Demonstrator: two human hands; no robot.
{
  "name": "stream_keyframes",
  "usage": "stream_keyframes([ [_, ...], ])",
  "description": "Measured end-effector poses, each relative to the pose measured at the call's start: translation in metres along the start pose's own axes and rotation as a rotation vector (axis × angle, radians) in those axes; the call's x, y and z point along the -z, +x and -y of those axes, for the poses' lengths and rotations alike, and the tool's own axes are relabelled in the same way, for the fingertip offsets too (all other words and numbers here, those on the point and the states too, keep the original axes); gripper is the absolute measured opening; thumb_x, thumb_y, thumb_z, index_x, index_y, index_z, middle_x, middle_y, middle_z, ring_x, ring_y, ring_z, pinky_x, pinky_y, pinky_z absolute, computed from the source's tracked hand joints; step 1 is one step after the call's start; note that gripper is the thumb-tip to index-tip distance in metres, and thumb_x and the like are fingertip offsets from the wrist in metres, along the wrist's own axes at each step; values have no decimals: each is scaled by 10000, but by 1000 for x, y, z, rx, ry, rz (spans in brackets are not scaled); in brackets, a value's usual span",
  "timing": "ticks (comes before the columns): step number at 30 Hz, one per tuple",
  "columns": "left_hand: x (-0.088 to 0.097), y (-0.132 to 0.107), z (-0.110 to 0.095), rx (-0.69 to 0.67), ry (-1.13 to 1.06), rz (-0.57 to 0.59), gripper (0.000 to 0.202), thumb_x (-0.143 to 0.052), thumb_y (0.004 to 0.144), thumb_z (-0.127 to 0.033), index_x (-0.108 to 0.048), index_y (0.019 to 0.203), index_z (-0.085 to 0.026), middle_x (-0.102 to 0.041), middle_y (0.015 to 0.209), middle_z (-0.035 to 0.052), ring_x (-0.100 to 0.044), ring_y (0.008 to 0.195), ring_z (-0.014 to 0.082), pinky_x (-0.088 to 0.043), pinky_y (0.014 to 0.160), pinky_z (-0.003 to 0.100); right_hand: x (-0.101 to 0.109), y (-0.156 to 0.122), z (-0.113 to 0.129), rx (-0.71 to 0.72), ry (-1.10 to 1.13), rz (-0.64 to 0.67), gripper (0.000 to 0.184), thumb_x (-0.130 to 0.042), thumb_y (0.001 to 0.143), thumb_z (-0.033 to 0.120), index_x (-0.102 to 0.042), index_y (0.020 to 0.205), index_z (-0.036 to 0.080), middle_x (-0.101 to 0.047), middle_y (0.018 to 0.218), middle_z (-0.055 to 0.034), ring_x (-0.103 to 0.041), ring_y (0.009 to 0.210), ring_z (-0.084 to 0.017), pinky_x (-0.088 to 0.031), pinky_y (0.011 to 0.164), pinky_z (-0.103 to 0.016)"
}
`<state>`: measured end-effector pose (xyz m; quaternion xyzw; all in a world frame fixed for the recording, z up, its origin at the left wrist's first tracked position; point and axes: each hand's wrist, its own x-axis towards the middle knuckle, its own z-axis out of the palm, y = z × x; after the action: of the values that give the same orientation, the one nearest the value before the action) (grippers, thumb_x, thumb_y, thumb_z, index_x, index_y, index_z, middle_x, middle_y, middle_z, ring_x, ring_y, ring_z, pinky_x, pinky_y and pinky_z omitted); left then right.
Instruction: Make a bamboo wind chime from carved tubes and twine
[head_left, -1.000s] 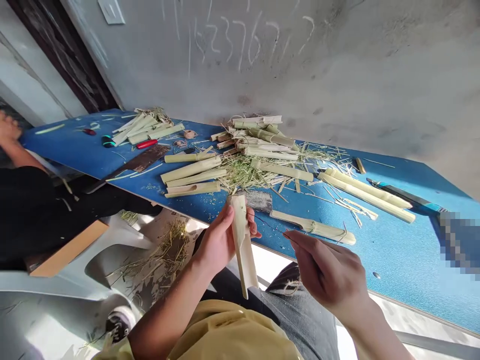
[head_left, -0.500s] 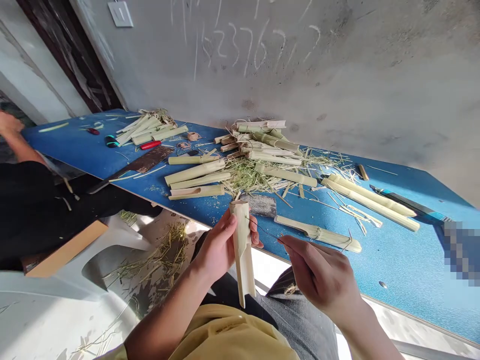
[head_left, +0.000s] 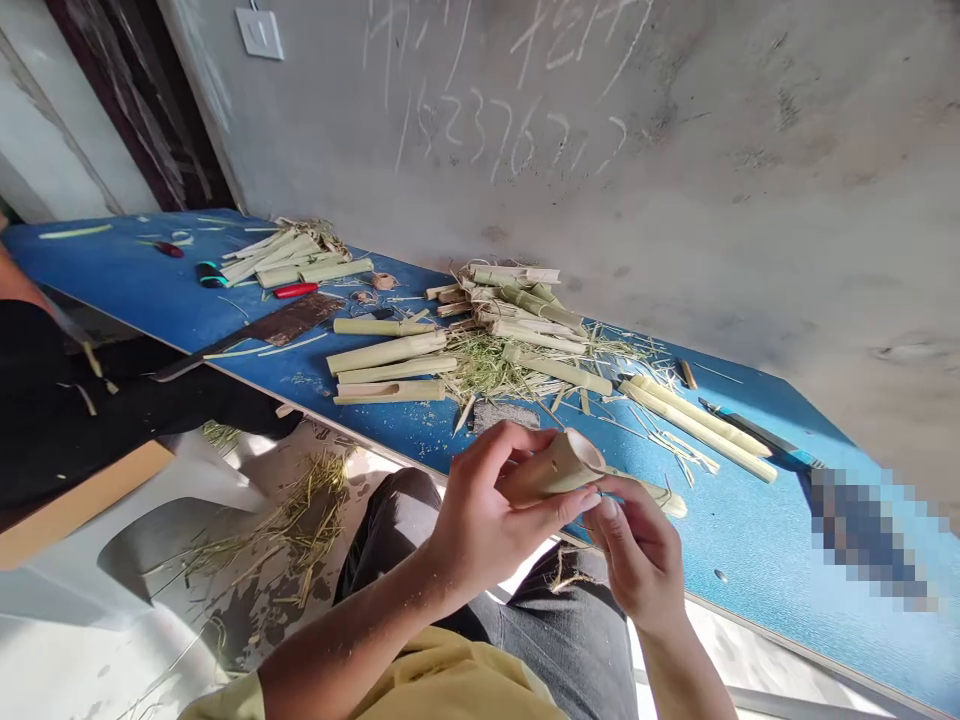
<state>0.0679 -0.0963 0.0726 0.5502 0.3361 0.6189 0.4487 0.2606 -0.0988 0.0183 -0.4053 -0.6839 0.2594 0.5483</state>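
My left hand (head_left: 487,515) is wrapped round a cut bamboo tube (head_left: 551,468), its open end tilted up to the right and a small hole showing in its side. My right hand (head_left: 637,545) is pinched at the tube's rim, where the left thumb also presses. A thin dark cord ran from the tube to these fingers a moment ago; only a trace of it shows between the fingertips now. Behind the right hand, another bamboo piece (head_left: 673,502) lies partly hidden on the blue table (head_left: 757,545).
Bamboo pieces (head_left: 390,352) and a pile of green shavings (head_left: 484,365) lie along the table. A broad-bladed knife (head_left: 292,318), a red-handled tool (head_left: 295,290) and a saw (head_left: 761,435) are there too. At the left sits another person in dark clothing (head_left: 45,400).
The bamboo tube has swung from upright to tilted, its open end now toward the right. My right hand has come in from the right to the tube's rim. The view has shifted slightly.
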Motion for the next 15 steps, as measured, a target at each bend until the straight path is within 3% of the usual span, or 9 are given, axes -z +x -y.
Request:
stream_keyframes([
  [3,-6,0,-7,-41,-5,28,285,-907,787,-316,-709,965,-216,-726,866,38,-626,747,183,-463,703,293,2,2,4,-95,296,12,211,-588,1041,450,-648,1062,249,-543,635,43,-370,433,-84,-335,439,-198],
  [8,-7,-2,-8,3,-104,51,321,-920,760,-281,-702,984,-209,-713,841,25,-604,702,161,-441,641,266,3,6,8,-141,445,73,207,-594,1035,446,-632,1015,243,-296,552,93,-223,438,-78,-269,442,-181],
  [15,-6,-7,0,10,-212,72,376,-924,762,-268,-654,1020,-227,-717,930,27,-650,805,174,-491,718,271,-8,2,3,-197,449,93,297,-608,1011,536,-621,993,240,-351,564,79,-295,441,-88,-339,452,-197],
])
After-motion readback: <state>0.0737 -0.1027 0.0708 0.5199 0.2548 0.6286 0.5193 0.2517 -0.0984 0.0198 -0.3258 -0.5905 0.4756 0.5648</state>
